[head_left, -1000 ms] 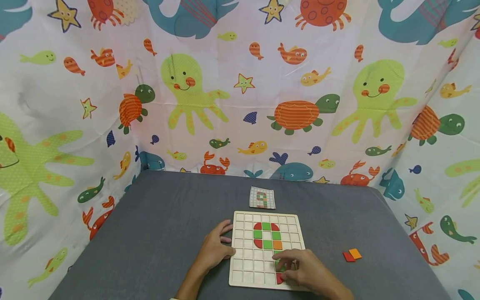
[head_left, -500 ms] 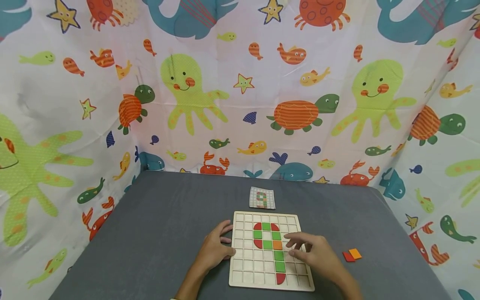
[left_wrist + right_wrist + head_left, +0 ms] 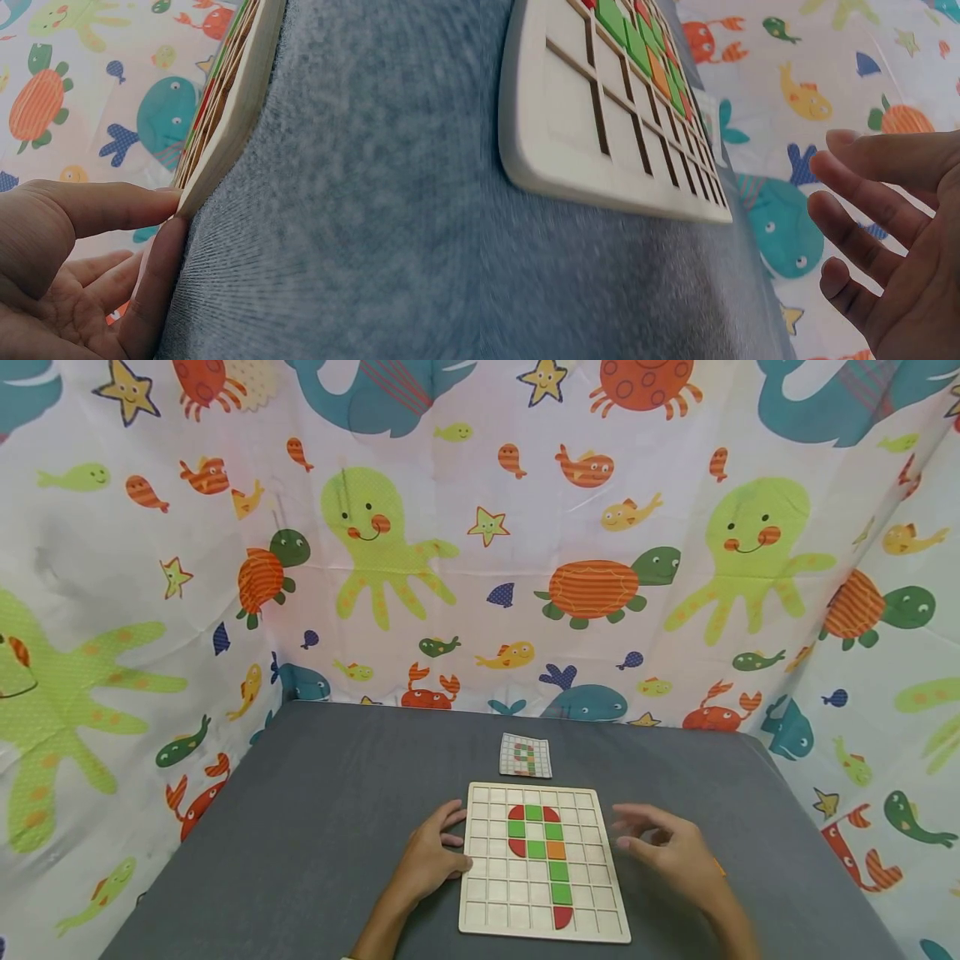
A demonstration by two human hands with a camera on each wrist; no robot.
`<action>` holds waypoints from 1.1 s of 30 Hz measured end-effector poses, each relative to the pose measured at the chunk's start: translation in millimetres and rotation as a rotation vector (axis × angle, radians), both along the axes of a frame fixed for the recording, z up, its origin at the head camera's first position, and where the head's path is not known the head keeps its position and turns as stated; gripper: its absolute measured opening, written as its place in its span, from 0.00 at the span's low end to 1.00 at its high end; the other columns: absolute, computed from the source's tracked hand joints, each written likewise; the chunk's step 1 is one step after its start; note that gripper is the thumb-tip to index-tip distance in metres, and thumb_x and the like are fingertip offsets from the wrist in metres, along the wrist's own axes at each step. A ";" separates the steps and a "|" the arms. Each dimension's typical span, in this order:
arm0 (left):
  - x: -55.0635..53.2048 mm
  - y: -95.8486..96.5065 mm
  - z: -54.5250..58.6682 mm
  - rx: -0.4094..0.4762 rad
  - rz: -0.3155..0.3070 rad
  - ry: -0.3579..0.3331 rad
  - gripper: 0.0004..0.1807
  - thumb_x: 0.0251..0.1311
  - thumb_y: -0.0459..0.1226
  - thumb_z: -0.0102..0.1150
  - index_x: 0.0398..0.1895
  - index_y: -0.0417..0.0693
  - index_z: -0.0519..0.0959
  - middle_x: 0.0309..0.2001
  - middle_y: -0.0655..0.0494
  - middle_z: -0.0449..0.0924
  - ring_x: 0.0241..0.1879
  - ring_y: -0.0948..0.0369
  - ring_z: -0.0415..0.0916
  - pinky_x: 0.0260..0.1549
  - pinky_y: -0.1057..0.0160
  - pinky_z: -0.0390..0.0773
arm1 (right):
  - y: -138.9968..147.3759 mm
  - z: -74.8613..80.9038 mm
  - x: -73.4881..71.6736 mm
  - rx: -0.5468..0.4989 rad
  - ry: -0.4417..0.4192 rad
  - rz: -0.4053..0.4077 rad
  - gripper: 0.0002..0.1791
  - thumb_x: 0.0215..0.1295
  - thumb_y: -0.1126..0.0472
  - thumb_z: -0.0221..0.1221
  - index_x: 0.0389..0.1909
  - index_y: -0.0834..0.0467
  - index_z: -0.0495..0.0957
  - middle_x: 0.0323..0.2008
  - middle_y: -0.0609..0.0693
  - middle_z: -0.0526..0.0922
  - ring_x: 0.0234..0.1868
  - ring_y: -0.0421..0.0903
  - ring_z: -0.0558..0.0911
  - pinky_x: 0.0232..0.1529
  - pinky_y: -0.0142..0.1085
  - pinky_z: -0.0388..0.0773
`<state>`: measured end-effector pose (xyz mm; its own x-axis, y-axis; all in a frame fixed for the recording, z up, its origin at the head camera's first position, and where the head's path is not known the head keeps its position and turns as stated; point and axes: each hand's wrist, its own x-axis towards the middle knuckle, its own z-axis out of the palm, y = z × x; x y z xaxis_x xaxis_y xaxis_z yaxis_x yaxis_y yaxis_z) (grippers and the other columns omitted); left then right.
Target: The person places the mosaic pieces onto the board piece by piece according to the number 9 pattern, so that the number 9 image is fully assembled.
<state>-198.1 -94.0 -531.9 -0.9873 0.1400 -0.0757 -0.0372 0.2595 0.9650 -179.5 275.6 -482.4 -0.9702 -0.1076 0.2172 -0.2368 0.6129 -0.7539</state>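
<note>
A pale wooden grid board (image 3: pixel 495 914) lies on the dark grey cloth. Green, red and orange tiles (image 3: pixel 557 871) in its cells form a loop with a tail running down to a red rounded piece (image 3: pixel 562 917). My left hand (image 3: pixel 427 857) holds the board's left edge; in the left wrist view the thumb and a finger (image 3: pixel 161 262) meet at the wooden rim. To the right of the board, my right hand (image 3: pixel 675 852) hovers with loosely bent, parted fingers. Nothing is between them in the right wrist view, where the hand (image 3: pixel 900 225) is apart from the board.
Behind the board lies a small card (image 3: pixel 525 756) printed with a similar coloured grid figure. An orange tile (image 3: pixel 720 867) peeks out behind the right wrist, mostly hidden. A white curtain (image 3: pixel 480 610) with sea animals hangs around the grey table (image 3: pixel 360 777).
My right hand has left the lower tiles and moved up, then right, off the board towards the loose tiles, which its wrist now mostly covers. The left hand stays at the board's edge.
</note>
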 end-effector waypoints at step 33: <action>1.0 -0.1 1.7 0.003 -0.004 0.002 0.52 0.46 0.21 0.72 0.80 0.42 0.64 0.74 0.44 0.74 0.55 0.49 0.79 0.31 0.55 0.87 | 77.8 -22.1 5.9 0.007 -0.073 -0.192 0.26 0.74 0.52 0.66 0.67 0.61 0.80 0.48 0.55 0.91 0.44 0.26 0.82 0.43 0.26 0.80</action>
